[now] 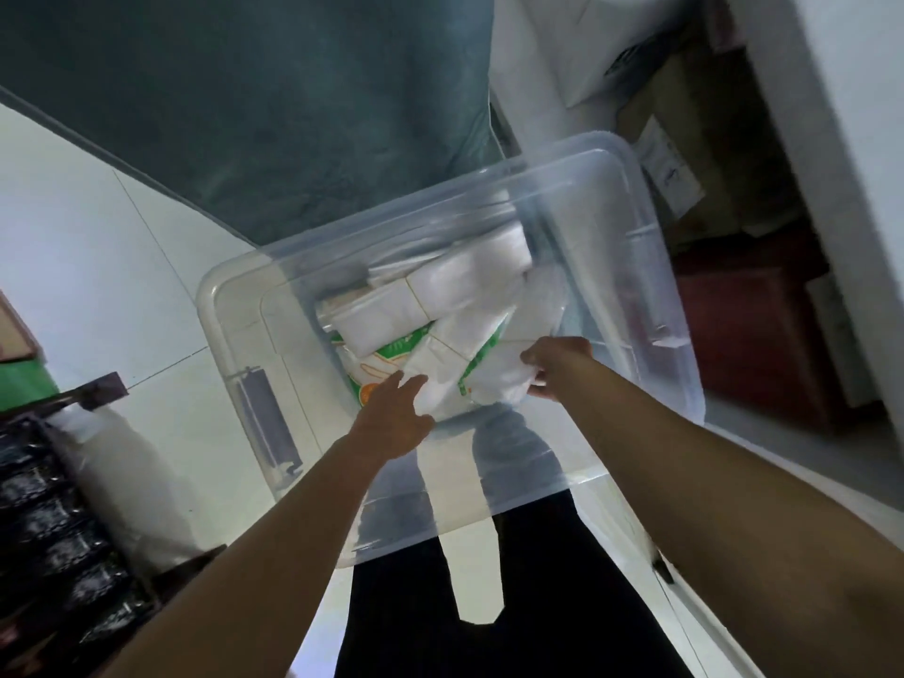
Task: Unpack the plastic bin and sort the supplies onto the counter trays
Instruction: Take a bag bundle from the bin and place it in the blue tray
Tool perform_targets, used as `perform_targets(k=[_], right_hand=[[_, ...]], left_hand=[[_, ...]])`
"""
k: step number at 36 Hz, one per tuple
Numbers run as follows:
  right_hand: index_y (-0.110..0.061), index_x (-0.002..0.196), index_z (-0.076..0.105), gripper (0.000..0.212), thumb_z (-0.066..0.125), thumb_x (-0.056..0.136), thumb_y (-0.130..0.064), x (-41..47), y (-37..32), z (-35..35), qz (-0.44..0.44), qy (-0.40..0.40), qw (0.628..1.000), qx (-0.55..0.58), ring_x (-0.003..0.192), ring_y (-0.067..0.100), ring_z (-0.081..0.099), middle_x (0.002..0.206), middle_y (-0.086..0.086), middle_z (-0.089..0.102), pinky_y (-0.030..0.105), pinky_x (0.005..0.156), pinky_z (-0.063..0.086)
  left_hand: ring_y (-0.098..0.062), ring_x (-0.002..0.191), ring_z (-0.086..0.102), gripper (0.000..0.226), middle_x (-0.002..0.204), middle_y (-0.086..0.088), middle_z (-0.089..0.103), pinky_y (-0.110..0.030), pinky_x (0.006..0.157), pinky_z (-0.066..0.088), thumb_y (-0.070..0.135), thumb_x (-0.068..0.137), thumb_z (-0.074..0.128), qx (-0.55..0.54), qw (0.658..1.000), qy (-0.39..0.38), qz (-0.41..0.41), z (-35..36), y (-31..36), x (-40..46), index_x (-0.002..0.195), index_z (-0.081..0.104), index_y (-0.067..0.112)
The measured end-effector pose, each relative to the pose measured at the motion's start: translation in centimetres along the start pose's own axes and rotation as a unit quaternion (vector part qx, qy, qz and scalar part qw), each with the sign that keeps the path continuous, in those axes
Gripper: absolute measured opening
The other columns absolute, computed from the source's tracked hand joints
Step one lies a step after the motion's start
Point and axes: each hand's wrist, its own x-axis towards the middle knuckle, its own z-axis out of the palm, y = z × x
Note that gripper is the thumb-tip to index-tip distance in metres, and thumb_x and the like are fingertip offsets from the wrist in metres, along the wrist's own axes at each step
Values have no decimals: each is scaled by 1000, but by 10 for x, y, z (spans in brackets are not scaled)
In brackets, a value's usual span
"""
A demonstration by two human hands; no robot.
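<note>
A clear plastic bin (244, 345) stands on the white tiled floor in front of me, with a grey latch on its left wall. Inside lie several white packets, some with green and orange print (386, 354). My left hand (391, 413) reaches into the bin with spread fingers touching a white packet (435, 379). My right hand (553, 364) grips the edge of another white packet (499, 379) at the bin's near side. Both forearms stretch in from the bottom of the view. No counter trays are in sight.
A teal cloth-covered surface (269, 105) rises behind the bin. Dark shelving with cardboard boxes (709, 154) stands at the right. At the left sit a green box (24, 384), a white bundle and dark packaged goods (54, 530). My dark trousers show below.
</note>
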Motion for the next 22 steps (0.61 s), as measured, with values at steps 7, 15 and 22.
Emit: perform_targets(k=[7, 15, 22], right_hand=[[-4, 116, 59, 28, 63, 89, 3, -106, 14, -37, -54, -171, 982, 53, 82, 26, 65, 96, 13, 68, 37, 66, 55], [-2, 115, 66, 35, 73, 80, -3, -201, 30, -75, -211, -329, 920, -28, 93, 29, 71, 112, 16, 72, 38, 75, 56], [2, 112, 65, 33, 73, 80, 1, -242, 45, -95, -294, -320, 896, -90, 103, 37, 68, 114, 22, 69, 52, 89, 54]], left_hand=[[-19, 98, 61, 37, 123, -6, 63, -26, 78, 48, 27, 91, 66, -343, 937, 33, -57, -52, 46, -97, 127, 61, 22], [-26, 105, 67, 41, 119, -10, 70, -46, 91, 53, 43, 87, 67, -654, 752, 41, 73, -89, 90, -200, 119, 69, 18], [-28, 99, 71, 32, 109, -12, 73, -44, 82, 59, 11, 80, 74, -614, 766, 149, 121, -79, 104, -257, 110, 71, 19]])
